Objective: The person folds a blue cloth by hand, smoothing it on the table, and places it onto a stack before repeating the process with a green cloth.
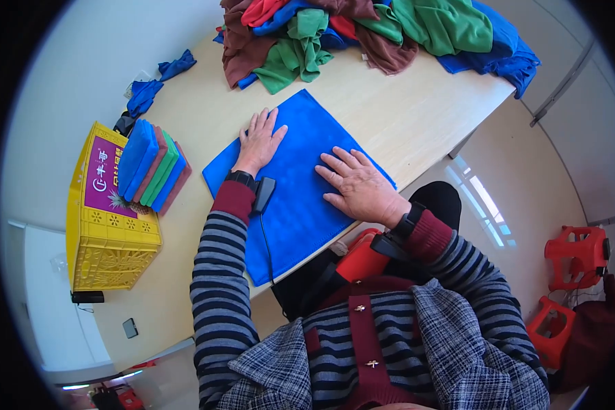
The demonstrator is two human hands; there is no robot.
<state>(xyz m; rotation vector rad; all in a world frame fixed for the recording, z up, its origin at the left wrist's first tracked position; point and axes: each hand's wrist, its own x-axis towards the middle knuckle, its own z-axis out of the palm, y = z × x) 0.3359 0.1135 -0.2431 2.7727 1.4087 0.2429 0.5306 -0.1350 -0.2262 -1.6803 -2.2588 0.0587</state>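
Cloth (pixel 297 198), bright blue, lies spread on the desk (pixel 396 106) at the middle of the frame, turned so that one corner points to the top and its lower right side runs along the near edge. The left hand (pixel 258 145) rests palm down by its upper left side, fingers a little apart; the right hand (pixel 362 184) lies palm down towards its right corner, fingers spread wider. Neither hand is clamped on anything. The step in hand looks like pressing and smoothing the cloth flat, as it shows hardly any creases; whether it is one layer or more, I cannot tell. From this pose, a next move on the cloth would call for lifting a palm and bringing fingers and thumb together on an edge or corner, since flat hands can only press or slide it. At the left of the frame, a stack of folded cloths (pixel 148 164) in blue, brown and green stands just beside a yellow box (pixel 113 249). A loose heap of cloths (pixel 444 27) in the same colours, with some red, fills the top, and a phone (pixel 130 328) lies at the lower left.
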